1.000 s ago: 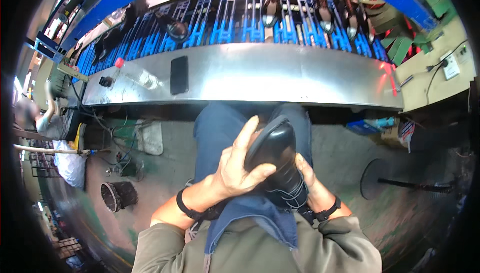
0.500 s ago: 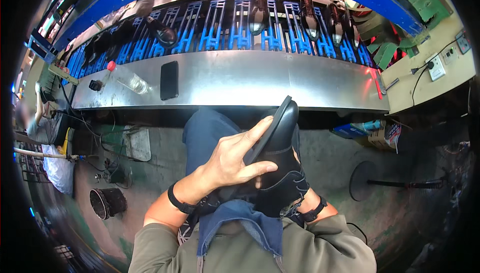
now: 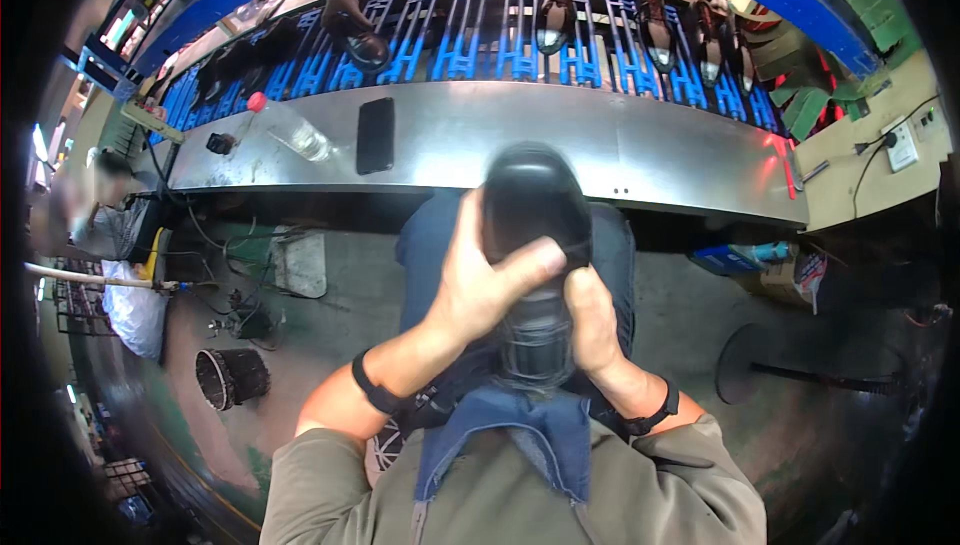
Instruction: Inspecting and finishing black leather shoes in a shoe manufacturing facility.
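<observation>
A black shoe is held over my lap, toe pointing away from me and its upper facing up; motion blurs its rear part. My left hand grips it along the left side, thumb laid across the top. On the right side my right hand holds it, thumb near the middle and fingers hidden beneath. Beyond the shoe's toe runs the metal ledge of a bench.
Past the ledge, a rack of blue holders carries several dark shoes. A co-worker's hand touches one shoe there. On the ledge lie a phone and a clear bottle. A black bucket stands on the floor.
The shoe has turned from its side, sole leftward, to upper facing up. My right hand has come into view beside it. The view has shifted slightly.
</observation>
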Tool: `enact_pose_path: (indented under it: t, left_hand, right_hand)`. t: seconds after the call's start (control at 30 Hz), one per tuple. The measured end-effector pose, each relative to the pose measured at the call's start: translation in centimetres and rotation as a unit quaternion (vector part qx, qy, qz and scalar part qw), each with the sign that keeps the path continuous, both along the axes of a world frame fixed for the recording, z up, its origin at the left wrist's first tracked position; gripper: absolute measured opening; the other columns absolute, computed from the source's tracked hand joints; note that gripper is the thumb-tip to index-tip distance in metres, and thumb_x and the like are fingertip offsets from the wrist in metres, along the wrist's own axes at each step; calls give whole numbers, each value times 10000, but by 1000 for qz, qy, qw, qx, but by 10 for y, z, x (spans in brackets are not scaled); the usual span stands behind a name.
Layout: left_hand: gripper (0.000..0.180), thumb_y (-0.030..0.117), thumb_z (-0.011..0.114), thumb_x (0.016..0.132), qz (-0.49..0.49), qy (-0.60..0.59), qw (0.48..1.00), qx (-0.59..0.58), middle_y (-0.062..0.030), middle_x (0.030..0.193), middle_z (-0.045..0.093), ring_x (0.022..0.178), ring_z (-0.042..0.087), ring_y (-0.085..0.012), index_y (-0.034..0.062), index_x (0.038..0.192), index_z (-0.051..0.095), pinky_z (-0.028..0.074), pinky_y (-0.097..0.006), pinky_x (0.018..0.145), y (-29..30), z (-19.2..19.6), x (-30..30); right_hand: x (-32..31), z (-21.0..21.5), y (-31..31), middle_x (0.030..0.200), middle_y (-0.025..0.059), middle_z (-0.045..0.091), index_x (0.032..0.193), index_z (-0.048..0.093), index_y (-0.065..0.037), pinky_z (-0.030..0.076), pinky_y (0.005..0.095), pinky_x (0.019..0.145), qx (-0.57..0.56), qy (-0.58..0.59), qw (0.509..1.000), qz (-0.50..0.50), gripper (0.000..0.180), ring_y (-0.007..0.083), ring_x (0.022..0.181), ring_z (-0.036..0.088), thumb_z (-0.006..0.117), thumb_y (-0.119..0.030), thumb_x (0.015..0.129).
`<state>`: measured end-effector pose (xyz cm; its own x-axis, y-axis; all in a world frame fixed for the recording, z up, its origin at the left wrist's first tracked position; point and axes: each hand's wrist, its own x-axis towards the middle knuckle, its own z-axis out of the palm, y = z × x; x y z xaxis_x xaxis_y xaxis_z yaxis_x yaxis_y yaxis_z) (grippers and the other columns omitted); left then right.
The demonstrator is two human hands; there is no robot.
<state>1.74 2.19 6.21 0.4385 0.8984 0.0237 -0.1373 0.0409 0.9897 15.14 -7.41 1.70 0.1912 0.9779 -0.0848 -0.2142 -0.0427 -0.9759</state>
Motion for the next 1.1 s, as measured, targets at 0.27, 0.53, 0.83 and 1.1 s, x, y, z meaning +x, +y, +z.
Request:
enact_pose_path:
  t: [0.27,0.53,0.83,1.1]
  left_hand:
    - [539,407,589,985,-92,-209,925,-303,-180,1133,687,972,719,-263,-31,1296,548,608,-374,854,21,-44,-65]
    - [744,551,640,905,-110,-227,916,-311,-202,1175,653,1032,694,-286,-47,1331,518,590,-384,907,11,-48,-60]
    - [796,570,689,867,-79,-230,900,-362,-199,1277,612,1161,631,-314,-1,1387,497,518,-435,1023,-7,-70,-63]
    - [746,638,613,896,-58,-225,852,-470,-208,1180,683,1051,696,-333,-13,1261,599,574,-458,945,4,-84,-60]
  right_hand:
    - [17,29,19,572,94,631,859,631,-8,503,310,499,121,-320,937,73,158,179,504,652,728,-129,888]
    - [23,30,89,658,139,591,1254,504,103,468,369,512,291,-259,904,175,362,277,535,615,563,-122,977]
    - [5,42,57,648,166,642,1180,510,132,511,415,497,243,-484,827,152,577,335,534,652,739,-281,847]
    - [2,-8,-38,1092,272,615,1412,372,167,502,444,879,177,-436,873,129,755,404,1010,625,734,-20,777]
